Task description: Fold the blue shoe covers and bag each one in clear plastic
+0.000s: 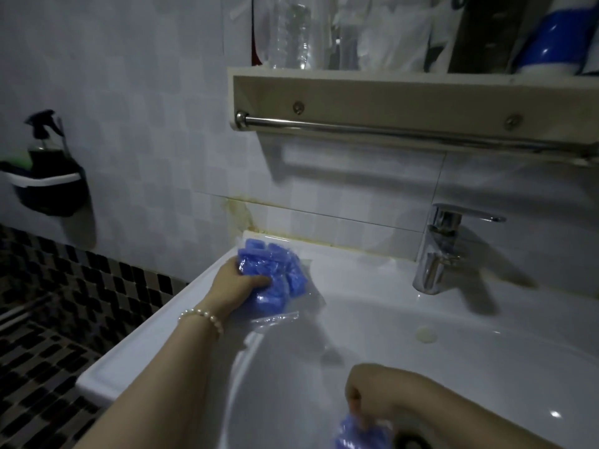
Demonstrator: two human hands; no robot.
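Note:
A clear plastic bag stuffed with folded blue shoe covers (pixel 275 270) lies on the back left corner of the white washbasin (pixel 372 319). My left hand (pixel 236 286), with a pearl bracelet on the wrist, grips this bag from its left side, thumb over the blue bundle. The bag's loose clear end (pixel 275 319) trails toward the bowl. At the bottom edge my right hand (pixel 366 400) pinches a single blue shoe cover (pixel 359 435) over the bowl; its lower part is cut off by the frame.
A chrome tap (pixel 437 251) stands at the basin's back right. Above runs a shelf with a metal towel rail (pixel 389 131) holding bottles. A dark wall holder with a spray bottle (pixel 45 170) hangs at the left. Black-and-white mosaic tiles cover the lower left.

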